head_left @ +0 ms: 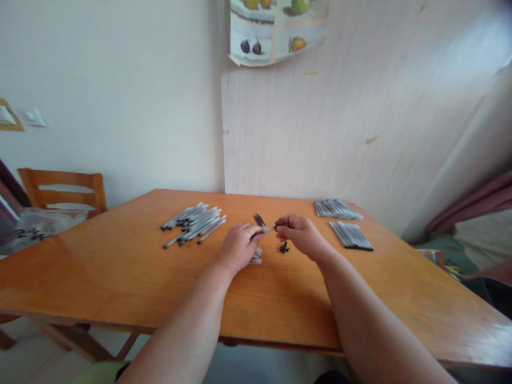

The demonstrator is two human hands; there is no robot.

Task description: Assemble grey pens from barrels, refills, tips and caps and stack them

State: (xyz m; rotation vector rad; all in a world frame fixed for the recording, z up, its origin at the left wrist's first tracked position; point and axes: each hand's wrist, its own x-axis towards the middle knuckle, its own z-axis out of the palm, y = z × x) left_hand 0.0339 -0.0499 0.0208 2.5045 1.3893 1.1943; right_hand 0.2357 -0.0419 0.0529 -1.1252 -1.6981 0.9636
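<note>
My left hand (239, 248) is closed on a pale, clear pen barrel (268, 230), held level just above the table. At the barrel's right end, my right hand (299, 236) pinches a small black piece (275, 228), which looks like an end plug; the fingertips partly hide it. Several small black plugs (284, 248) lie in a little heap below my right hand. Beside my left palm are several pale, translucent caps (256, 258), partly covered by the hand. Thin dark pen refills (260, 220) lie just beyond the fingers.
A loose pile of grey pens (196, 221) spreads over the wooden table (140, 277) at left. Two neat rows stand at right, a nearer pen row (351, 236) and a farther pen row (338, 209). A chair (64, 186) holds a plastic bag (44, 226).
</note>
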